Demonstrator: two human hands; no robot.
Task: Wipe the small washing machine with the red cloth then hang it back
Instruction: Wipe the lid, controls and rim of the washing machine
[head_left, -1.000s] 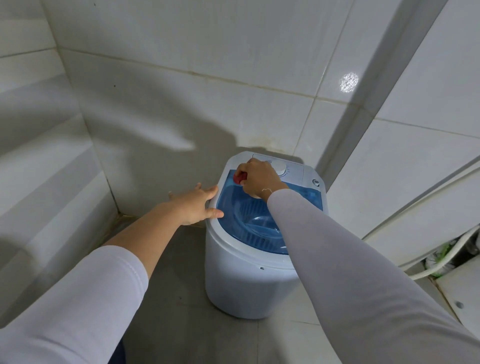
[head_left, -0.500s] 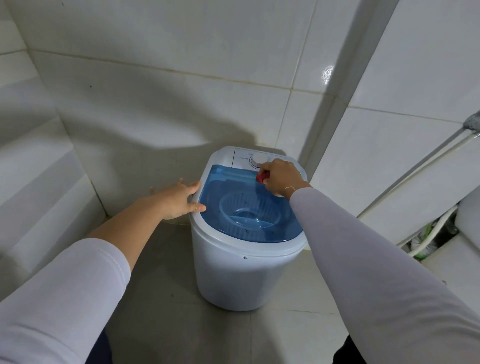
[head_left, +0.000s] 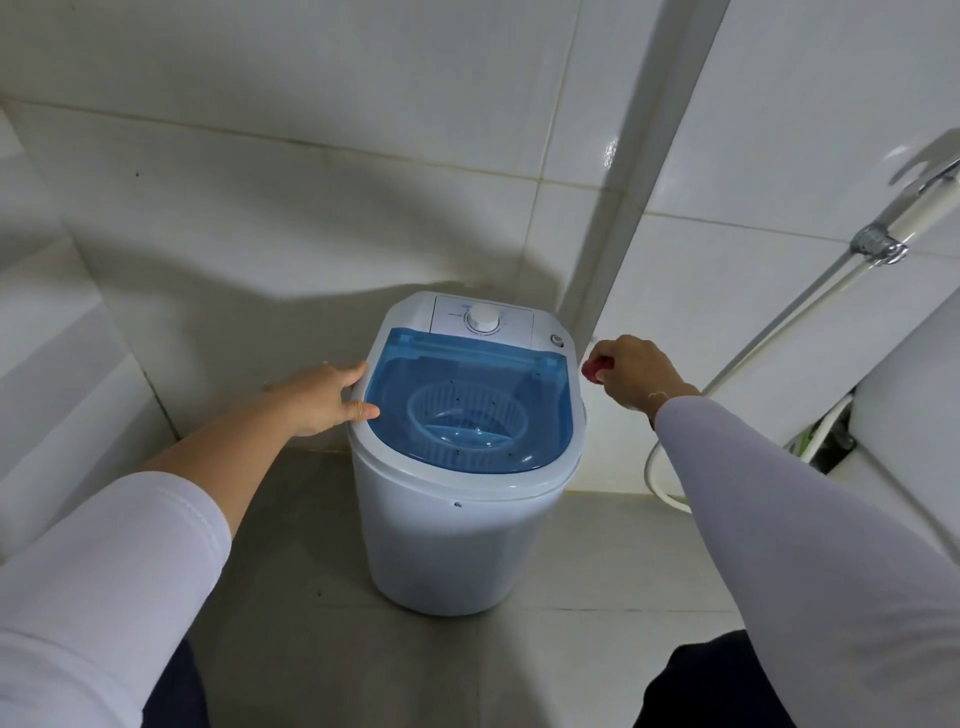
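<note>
We see the small washing machine (head_left: 457, 519) standing on the tiled floor (head_left: 291, 613) in the wall corner: white tub body, translucent blue lid (head_left: 467, 405) closed, white dial (head_left: 483, 318) on the back panel. Our left hand (head_left: 324, 397) rests flat on the machine's left rim, fingers loosely spread, thumb on the lid edge, gripping nothing. Our right hand (head_left: 636, 371) hovers just off the machine's right side, not touching it, fingers curled tight around the red cloth (head_left: 595, 370); only a small bunched bit pokes out at the knuckles.
</note>
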